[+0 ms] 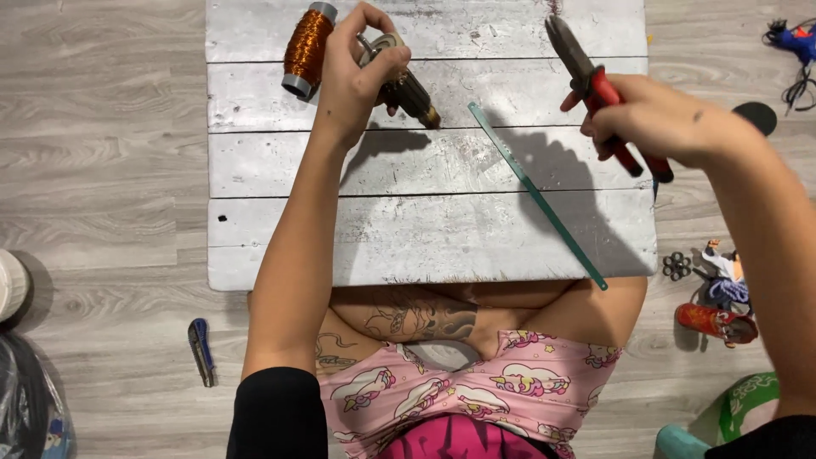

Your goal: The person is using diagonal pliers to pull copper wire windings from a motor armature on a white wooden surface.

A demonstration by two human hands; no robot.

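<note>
My left hand (355,75) grips a small motor rotor (404,83) with a copper winding and a metal shaft, held over a white wooden board (425,229). A spool of copper wire (308,49) lies just left of that hand. My right hand (654,119) is closed around the red handles of a pair of pliers (595,85), jaws pointing up and left above the board. A thin green saw blade (535,194) lies diagonally on the board between the hands.
The board rests on my crossed legs over a grey wood floor. A blue utility knife (201,348) lies on the floor at left. At right sit a small figurine (727,276), a red object (716,323) and black cables (795,51).
</note>
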